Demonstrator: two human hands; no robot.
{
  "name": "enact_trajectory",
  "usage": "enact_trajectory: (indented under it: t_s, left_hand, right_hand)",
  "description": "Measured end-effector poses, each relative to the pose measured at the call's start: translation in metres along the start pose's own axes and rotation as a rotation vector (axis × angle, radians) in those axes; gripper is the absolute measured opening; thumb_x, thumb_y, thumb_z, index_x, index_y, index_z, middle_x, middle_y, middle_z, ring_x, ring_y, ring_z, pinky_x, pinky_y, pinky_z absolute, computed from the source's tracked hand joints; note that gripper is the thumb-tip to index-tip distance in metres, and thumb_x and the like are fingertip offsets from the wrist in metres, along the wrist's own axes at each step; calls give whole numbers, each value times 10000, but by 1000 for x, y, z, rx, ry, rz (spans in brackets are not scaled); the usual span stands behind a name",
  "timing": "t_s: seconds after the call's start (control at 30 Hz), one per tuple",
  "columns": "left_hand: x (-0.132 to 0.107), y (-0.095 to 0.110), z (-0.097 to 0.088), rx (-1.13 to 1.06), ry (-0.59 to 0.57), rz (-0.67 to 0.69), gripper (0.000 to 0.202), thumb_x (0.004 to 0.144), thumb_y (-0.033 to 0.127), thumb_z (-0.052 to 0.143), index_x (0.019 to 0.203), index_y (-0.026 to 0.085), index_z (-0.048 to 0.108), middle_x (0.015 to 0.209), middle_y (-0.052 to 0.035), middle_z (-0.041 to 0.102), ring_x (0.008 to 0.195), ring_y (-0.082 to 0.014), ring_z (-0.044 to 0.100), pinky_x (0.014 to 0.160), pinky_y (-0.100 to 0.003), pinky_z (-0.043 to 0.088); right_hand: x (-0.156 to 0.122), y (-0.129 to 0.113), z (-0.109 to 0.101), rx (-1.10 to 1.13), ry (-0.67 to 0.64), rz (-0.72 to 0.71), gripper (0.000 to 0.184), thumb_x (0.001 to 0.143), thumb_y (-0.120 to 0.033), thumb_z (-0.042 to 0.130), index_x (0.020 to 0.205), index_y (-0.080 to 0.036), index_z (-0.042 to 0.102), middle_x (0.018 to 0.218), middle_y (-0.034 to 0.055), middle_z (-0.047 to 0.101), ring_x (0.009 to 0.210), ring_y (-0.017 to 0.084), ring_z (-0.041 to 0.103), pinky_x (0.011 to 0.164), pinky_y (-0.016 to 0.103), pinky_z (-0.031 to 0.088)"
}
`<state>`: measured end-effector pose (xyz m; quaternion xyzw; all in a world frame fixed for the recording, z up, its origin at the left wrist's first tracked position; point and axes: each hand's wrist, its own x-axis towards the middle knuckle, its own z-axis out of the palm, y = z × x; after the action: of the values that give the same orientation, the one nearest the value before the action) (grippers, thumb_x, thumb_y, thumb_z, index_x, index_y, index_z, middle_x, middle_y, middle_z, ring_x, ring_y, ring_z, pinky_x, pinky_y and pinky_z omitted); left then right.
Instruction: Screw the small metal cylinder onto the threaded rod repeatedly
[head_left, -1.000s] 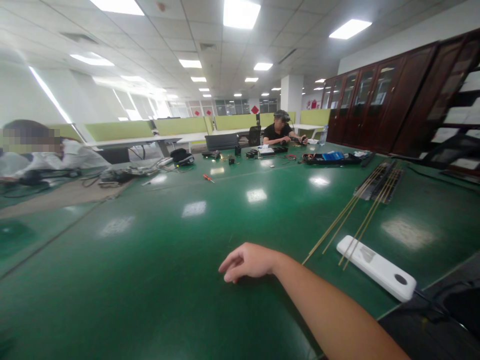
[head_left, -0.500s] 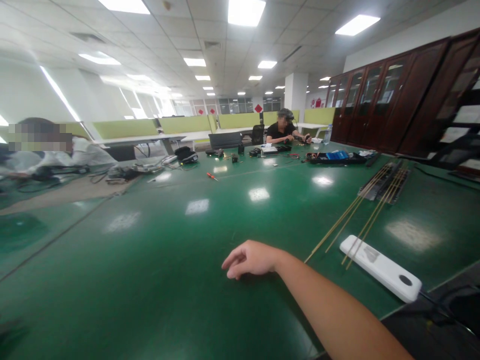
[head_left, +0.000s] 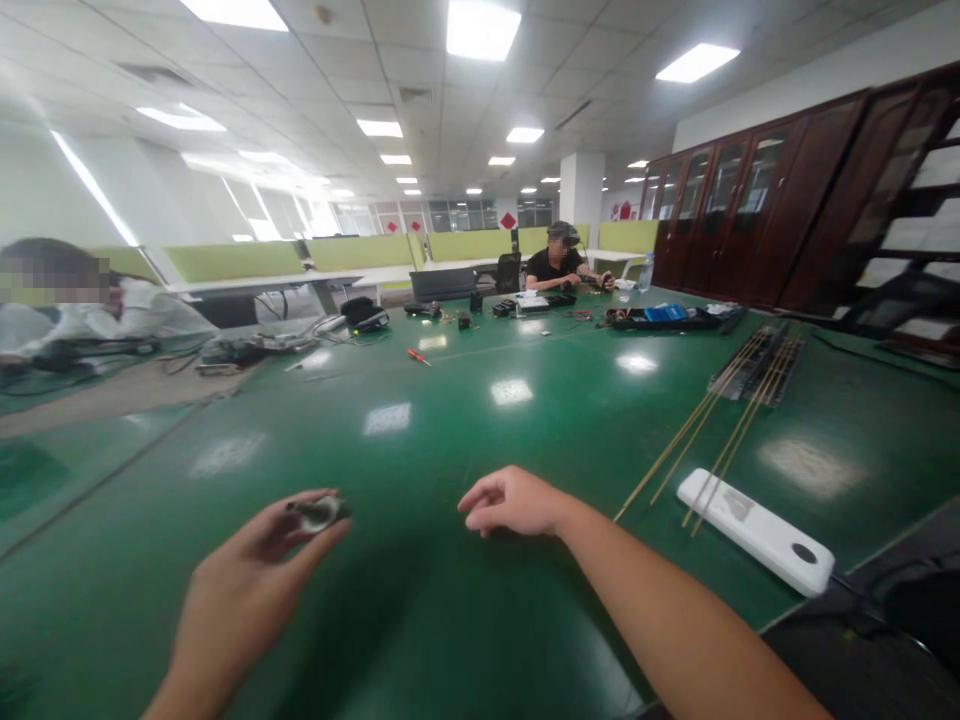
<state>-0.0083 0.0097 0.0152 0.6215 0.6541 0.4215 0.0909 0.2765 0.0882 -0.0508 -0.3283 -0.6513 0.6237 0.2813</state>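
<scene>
A: Start far left of the white power strip (head_left: 754, 532) — who's that?

B: A co-worker in a white sleeve (head_left: 142, 312), well apart from the strip, bent over their own cables. Not my hands.

A: And yours?

B: My left hand (head_left: 247, 590) is raised off the green table (head_left: 420, 430), well to the left of the strip. My thumb and fingertips pinch a small dark metal part (head_left: 319, 513) by its edge. I'd judge I hold it that way so its face is turned up toward me. It's too small to tell what the part is.

A: The right one?

B: My right hand (head_left: 517, 502) lies between that part and the strip, palm down, fingers loosely curled and gripping nothing. I can't tell whether the tips touch the table.

A: Closer in?

B: Thin yellowish rods (head_left: 705, 430) fan out from a black rail (head_left: 757, 370) behind the strip. 2 of them lie across the strip's left end — it props their tips off the table. The others end just to its left.
</scene>
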Motion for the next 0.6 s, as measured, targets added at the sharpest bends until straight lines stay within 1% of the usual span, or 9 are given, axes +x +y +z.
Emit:
enact_trajectory:
  t_s: [0.07,0.1,0.17,0.23,0.3,0.4,0.5,0.6]
  left_hand:
    - [17,12,35,-214,-202,31,530,724,563,737,1114,215,647,1072,-39,734,949,-244,709,932,-417,558]
    - [23,18,53,-290,-259,65,518,735,534,740,1119,202,639,1119,-61,719,969,-239,705,934,-398,559]
    - [29,26,82,-394,-339,108,474,755,482,738,1103,178,631,1150,-93,704,998,-238,697,931,-381,561]
    - [28,25,102,-408,-373,135,433,767,458,730,1073,168,635,1114,-102,710,968,-241,702,903,-384,572]
    - [24,17,109,-340,-370,162,410,775,451,725,1065,172,648,1067,-94,717,902,-239,708,862,-389,581]
    - [20,1,107,-220,-350,255,367,790,448,716,1059,201,681,1040,-77,715,892,-235,692,833,-377,574]
    - [22,-7,103,-173,-327,364,327,811,440,703,1067,235,702,1047,-61,702,953,-231,666,859,-359,553]
    - [25,-8,105,-168,-309,413,312,835,423,683,1096,253,699,1050,-52,692,964,-221,656,883,-353,535]
  right_hand:
    - [2,1,-4,-27,116,-38,351,737,-210,741,1073,-122,698,798,27,687,639,112,622,658,251,489]
    - [2,1,-7,-55,173,-57,359,743,-192,725,1094,-123,688,797,25,685,643,113,620,661,252,491]
    - [3,1,-11,-175,287,-96,375,758,-160,690,1132,-138,671,809,21,686,666,113,615,673,249,491]
    - [2,1,-14,-356,378,-132,395,770,-151,670,1164,-167,660,854,21,695,695,114,615,692,249,488]
    - [0,-1,-16,-498,414,-158,440,773,-159,667,1210,-196,635,929,24,701,714,117,619,698,251,485]
    - [-3,-3,-16,-587,397,-203,528,758,-121,644,1273,-217,579,1028,30,688,731,116,624,698,251,486]
    - [-4,-2,-11,-622,378,-228,593,728,-34,586,1285,-235,551,1073,31,671,779,120,623,723,248,487]
    - [-4,0,-5,-622,375,-250,614,716,-10,563,1279,-253,536,1106,28,654,827,130,619,746,255,489]
